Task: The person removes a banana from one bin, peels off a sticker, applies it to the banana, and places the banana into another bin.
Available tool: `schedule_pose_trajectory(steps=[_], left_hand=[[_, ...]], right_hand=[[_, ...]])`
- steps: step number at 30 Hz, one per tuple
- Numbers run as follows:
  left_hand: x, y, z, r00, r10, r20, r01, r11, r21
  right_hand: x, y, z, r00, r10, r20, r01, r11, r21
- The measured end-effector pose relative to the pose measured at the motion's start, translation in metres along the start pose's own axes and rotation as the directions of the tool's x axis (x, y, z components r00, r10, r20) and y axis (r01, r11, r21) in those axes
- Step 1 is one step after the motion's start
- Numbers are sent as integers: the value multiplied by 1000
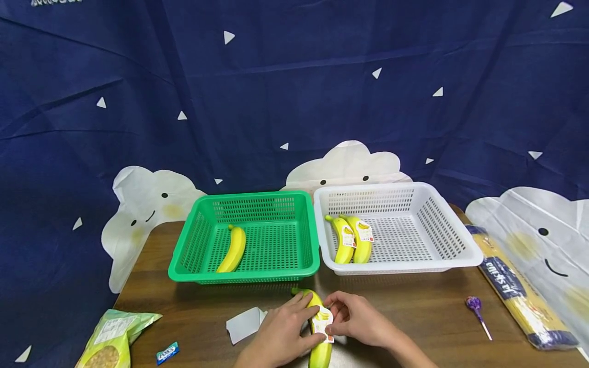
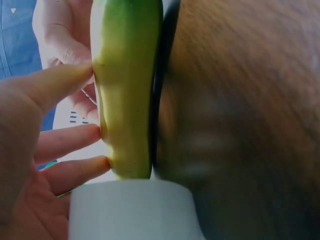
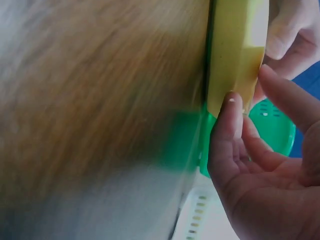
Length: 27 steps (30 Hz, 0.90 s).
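Note:
A yellow-green banana (image 1: 320,352) lies on the wooden table (image 1: 414,317) near its front edge, with a white sticker (image 1: 323,323) on its middle. My left hand (image 1: 294,319) holds the banana from the left, thumb and fingertips against its side (image 2: 75,135). From the right, my right hand (image 1: 342,317) pinches the sticker against the banana (image 3: 235,55), with the thumb (image 3: 227,125) on the fruit's edge. The green basket (image 1: 184,255) behind holds one bare banana (image 1: 233,249). The white basket (image 1: 460,245) holds two stickered bananas (image 1: 353,239).
A white scrap of paper (image 1: 244,323) lies just left of my hands. A snack bag (image 1: 110,340) and a blue candy (image 1: 166,352) sit at the front left. A purple lollipop (image 1: 475,305) and a long spaghetti packet (image 1: 515,286) lie at the right.

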State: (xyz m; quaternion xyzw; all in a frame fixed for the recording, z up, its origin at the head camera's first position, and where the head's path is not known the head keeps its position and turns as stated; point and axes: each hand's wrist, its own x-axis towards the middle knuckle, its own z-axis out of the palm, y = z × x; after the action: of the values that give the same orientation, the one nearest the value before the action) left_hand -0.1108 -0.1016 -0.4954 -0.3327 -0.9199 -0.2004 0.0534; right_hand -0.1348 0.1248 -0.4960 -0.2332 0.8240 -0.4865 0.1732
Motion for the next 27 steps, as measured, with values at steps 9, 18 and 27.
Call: schedule_pose_trajectory(steps=[9,18,27], left_hand=[[-1,-1,-1,1000,23,-9,-23,1000,21],[0,0,-2,999,-24,28,23,999,27],[0,0,-1,1000,-6,3,5,999,40]], right_hand=[[1,0,-1,1000,8,9,-8,1000,-4],[3,-3,-2,1000,-27,-9,26,998,-62],[0,-4,-5,997,-68,35,71,994,-86]])
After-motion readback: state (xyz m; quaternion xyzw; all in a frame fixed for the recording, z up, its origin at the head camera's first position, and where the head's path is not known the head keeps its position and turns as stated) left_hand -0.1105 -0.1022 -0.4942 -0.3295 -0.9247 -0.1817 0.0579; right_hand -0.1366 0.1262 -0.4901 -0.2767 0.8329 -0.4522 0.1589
